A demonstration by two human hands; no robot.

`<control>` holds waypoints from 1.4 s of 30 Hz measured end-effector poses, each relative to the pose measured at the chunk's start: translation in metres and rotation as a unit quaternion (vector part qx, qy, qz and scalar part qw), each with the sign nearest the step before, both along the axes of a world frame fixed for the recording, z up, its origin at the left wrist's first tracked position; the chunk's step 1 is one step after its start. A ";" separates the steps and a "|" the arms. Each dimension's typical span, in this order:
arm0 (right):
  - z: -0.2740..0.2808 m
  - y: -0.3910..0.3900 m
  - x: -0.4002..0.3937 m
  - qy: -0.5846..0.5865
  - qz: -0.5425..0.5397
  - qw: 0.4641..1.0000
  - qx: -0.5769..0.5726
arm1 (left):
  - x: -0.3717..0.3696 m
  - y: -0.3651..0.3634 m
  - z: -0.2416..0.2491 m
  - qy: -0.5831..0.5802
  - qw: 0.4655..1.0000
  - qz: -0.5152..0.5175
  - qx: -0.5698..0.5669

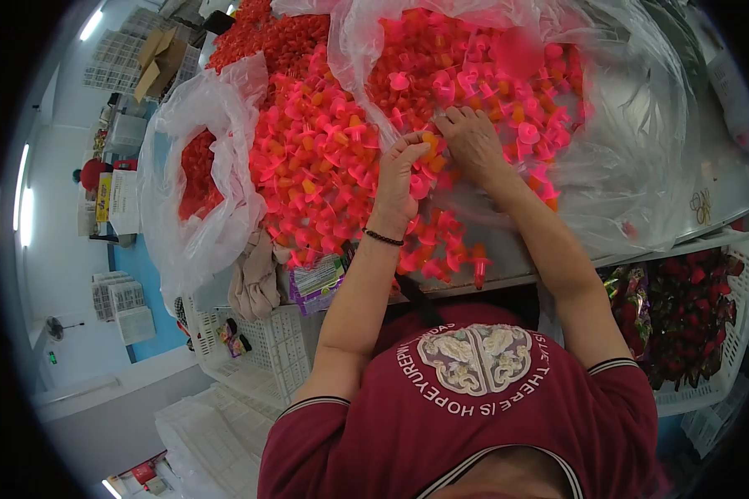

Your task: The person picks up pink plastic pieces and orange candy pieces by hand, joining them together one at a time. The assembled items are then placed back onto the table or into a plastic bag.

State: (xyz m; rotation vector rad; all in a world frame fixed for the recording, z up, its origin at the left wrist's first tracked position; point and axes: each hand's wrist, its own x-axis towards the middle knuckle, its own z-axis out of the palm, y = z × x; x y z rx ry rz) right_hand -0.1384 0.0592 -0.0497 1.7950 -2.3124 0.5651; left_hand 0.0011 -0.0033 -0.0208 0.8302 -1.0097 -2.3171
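My left hand (398, 181), with a dark beaded bracelet at its wrist, pinches a small orange-and-pink plastic piece (430, 143) between thumb and fingers. Just to its right, my right hand (472, 143) has its fingers bent, tips together at the pile's edge; what they hold, if anything, is hidden. Around both hands lie heaps of pink plastic pieces (308, 158) with flared discs and orange parts. Behind my hands more pink and orange pieces (524, 91) lie on clear plastic sheeting (641, 158). A few loose pieces (441, 245) are scattered near the table's front edge.
An open plastic bag (162, 179) of red pieces stands at the left. A beige cloth (254, 279) and a purple printed packet (312, 283) lie at the front edge. White crates (287, 349) stand below left; another crate (736, 333) with dark red packets is below right. Rubber bands (701, 206) lie right.
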 end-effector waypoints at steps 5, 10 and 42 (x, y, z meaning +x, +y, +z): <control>-0.001 0.011 -0.008 -0.225 0.018 0.970 -0.094 | 0.008 -0.003 0.004 0.030 0.999 -0.015 0.034; 0.026 0.024 -0.006 -0.430 0.087 0.891 -0.116 | 0.006 -0.003 0.009 0.053 0.997 -0.020 0.058; 0.032 0.025 0.001 -0.347 0.141 0.902 -0.214 | 0.010 -0.005 0.008 0.095 0.978 -0.011 0.186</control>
